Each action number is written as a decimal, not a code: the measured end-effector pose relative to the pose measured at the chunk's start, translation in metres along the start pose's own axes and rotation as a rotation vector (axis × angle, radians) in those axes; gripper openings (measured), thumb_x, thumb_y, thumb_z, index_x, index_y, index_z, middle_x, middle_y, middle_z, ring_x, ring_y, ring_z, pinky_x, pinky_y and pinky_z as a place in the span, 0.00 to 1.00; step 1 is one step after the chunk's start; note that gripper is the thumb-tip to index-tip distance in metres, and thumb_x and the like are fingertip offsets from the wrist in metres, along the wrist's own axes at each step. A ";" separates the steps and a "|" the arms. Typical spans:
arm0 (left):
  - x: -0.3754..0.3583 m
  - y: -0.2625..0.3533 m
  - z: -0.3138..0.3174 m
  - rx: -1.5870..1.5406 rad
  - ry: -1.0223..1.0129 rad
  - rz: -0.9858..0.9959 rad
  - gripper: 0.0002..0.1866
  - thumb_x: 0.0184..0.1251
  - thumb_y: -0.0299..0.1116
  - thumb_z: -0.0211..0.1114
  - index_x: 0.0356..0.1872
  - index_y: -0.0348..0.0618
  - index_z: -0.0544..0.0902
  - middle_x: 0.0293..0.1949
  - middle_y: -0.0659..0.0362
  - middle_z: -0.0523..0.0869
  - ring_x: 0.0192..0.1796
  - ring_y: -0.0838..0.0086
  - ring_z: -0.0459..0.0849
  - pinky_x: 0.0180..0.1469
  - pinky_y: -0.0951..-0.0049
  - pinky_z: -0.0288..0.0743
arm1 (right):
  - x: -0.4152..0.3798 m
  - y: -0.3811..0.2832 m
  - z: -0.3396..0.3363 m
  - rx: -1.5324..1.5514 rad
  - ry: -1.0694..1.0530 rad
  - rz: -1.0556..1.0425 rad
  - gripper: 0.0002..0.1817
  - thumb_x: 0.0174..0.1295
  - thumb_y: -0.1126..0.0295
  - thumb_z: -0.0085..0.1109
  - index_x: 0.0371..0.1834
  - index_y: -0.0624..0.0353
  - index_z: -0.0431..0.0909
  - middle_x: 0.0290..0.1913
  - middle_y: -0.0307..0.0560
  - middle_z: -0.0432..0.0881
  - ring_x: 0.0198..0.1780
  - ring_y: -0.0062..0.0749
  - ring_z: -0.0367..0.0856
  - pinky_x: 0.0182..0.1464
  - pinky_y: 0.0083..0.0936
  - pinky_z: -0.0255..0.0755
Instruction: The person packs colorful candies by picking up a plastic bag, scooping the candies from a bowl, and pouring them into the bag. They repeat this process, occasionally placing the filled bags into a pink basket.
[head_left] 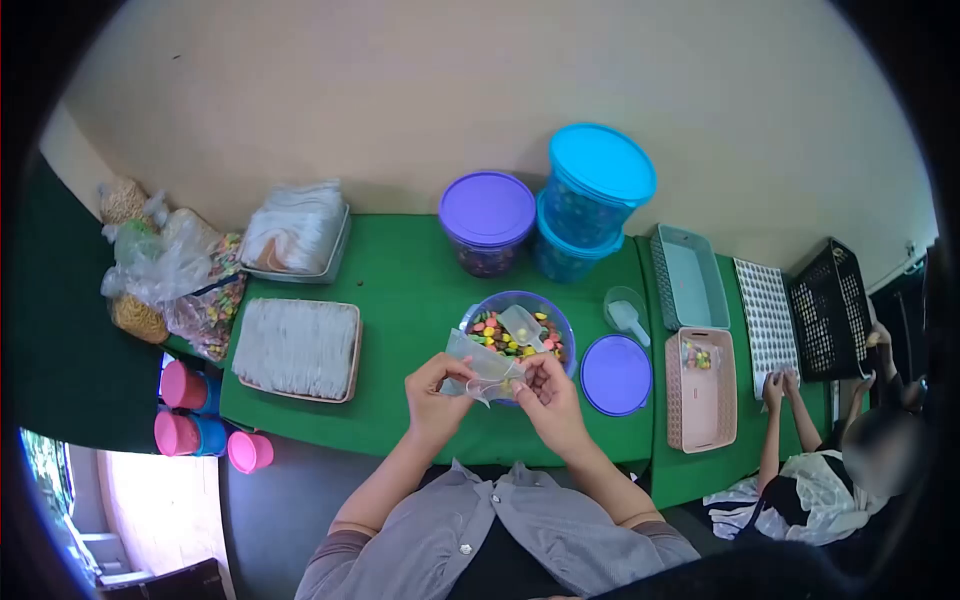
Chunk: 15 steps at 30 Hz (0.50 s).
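In front of my body I hold a small clear plastic bag [476, 354] at its edge with both hands. My left hand [438, 400] pinches the bag's left side, and my right hand [550, 402] pinches its right side. Just behind it stands a purple-rimmed bowl [571, 345] of colourful candies [489, 328], partly hidden by the bag. A translucent scoop [519, 323] lies on the candies. To the right of the bowl are a purple lid [616, 375] and a white-handled scoop [628, 318].
Bag-filled trays [297, 348] stand left on the green table [410, 300]. Lidded tubs [487, 215] [600, 165] are at the back. Right are a pink basket [701, 415], a teal basket [690, 270], a black crate [828, 320] and another person's hands [780, 388].
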<state>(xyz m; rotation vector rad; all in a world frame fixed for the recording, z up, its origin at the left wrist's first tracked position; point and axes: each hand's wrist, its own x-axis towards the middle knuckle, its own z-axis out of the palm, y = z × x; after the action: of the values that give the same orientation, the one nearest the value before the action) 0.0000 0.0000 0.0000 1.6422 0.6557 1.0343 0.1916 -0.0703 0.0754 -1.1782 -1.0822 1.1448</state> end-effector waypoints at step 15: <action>0.026 0.087 0.081 0.250 0.022 -0.001 0.41 0.42 0.26 0.79 0.63 0.43 0.71 0.46 0.54 0.82 0.49 0.66 0.83 0.53 0.68 0.77 | -0.017 -0.042 -0.045 -0.323 0.041 0.015 0.11 0.60 0.77 0.63 0.43 0.64 0.72 0.27 0.34 0.76 0.28 0.14 0.73 0.31 0.17 0.70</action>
<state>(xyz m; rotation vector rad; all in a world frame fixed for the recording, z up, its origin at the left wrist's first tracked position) 0.0770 -0.0441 0.0829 1.8474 0.8268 1.0016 0.2382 -0.0936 0.1134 -1.4551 -1.2600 0.9759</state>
